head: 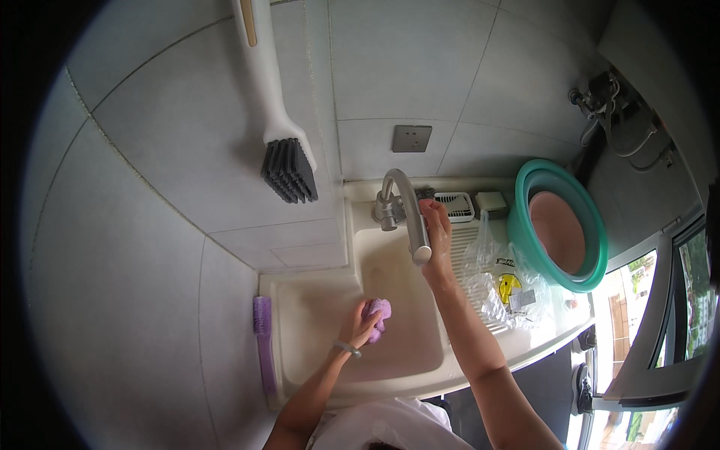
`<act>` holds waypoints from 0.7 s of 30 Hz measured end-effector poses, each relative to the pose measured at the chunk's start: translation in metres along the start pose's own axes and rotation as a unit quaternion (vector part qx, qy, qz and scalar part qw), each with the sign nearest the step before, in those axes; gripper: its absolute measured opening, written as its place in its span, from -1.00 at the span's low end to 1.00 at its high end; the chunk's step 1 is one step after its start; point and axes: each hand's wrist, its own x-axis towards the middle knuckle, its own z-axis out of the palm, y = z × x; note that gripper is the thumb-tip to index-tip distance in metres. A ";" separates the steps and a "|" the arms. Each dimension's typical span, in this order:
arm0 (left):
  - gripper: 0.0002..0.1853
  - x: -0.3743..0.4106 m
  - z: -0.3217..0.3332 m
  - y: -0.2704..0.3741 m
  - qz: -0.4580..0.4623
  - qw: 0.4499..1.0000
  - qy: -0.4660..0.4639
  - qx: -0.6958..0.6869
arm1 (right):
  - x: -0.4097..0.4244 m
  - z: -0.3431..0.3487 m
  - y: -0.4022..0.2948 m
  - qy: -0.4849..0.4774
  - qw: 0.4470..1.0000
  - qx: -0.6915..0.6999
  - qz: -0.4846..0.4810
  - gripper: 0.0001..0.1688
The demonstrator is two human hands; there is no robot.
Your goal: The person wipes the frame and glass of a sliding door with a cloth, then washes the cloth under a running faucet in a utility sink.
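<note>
A bunched purple cloth (378, 319) is gripped in my left hand (358, 326), above the basin of the cream sink (402, 360). A bracelet circles my left wrist. My right hand (439, 230) is at the metal faucet (417, 225), just right of its curved spout. The spout covers part of that hand, and whether the fingers hold the faucet's handle is hidden. No running water can be made out below the spout.
On the ribbed drainboard lie a clear plastic bag (526, 298), a white soap dish (455, 206) and a pale block (491, 201). Nested basins, the outer one green (602, 247), stand right. A purple brush (264, 343) rests along the left rim; a white-handled brush (275, 107) hangs overhead.
</note>
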 end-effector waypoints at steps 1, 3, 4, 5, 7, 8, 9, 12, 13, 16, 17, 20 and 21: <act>-0.59 0.004 0.001 0.003 -0.002 1.000 -0.004 0.006 | -0.001 -0.001 0.004 0.003 1.000 0.000 0.002 -0.75; -0.59 0.010 0.000 0.005 -0.007 1.000 -0.010 0.019 | -0.004 0.001 0.006 0.007 1.000 0.002 0.006 -0.75; -0.59 0.013 -0.001 0.006 0.000 1.000 -0.012 0.028 | -0.006 0.005 0.004 0.008 1.000 0.012 0.007 -0.76; -0.58 0.018 -0.001 0.007 0.008 0.999 -0.014 0.036 | -0.007 0.009 0.000 0.009 1.000 0.022 0.008 -0.76; -0.58 0.027 0.001 0.006 0.016 0.998 -0.018 0.056 | -0.008 0.016 -0.007 0.016 0.998 0.053 0.040 -0.75; -0.59 0.034 0.003 0.005 0.018 0.997 -0.019 0.066 | -0.008 0.019 -0.008 0.021 0.995 0.073 0.070 -0.75; -0.59 0.040 0.006 0.009 0.020 0.997 -0.022 0.076 | -0.007 0.019 -0.009 0.027 0.990 0.093 0.100 -0.75; -0.63 0.060 0.018 0.025 0.035 0.997 -0.028 0.057 | -0.014 0.012 0.013 0.050 0.994 0.049 0.088 -0.74; -0.64 0.067 0.018 0.037 0.026 0.997 -0.031 0.063 | -0.019 0.008 0.025 0.063 0.989 0.055 0.123 -0.74; -0.70 0.090 0.022 0.050 0.056 0.994 -0.011 0.096 | -0.061 -0.005 0.093 0.121 0.979 -0.057 0.156 -0.69; -0.73 0.102 0.027 0.039 0.098 0.988 0.014 0.119 | -0.078 -0.009 0.120 0.154 0.966 -0.164 0.128 -0.63; -0.81 0.105 0.037 0.027 0.217 0.936 0.093 0.261 | -0.104 -0.015 0.146 0.127 0.814 0.265 0.501 -0.49; -0.81 0.101 0.041 0.023 0.231 0.935 0.093 0.252 | -0.104 -0.014 0.148 0.092 0.791 0.346 0.496 -0.44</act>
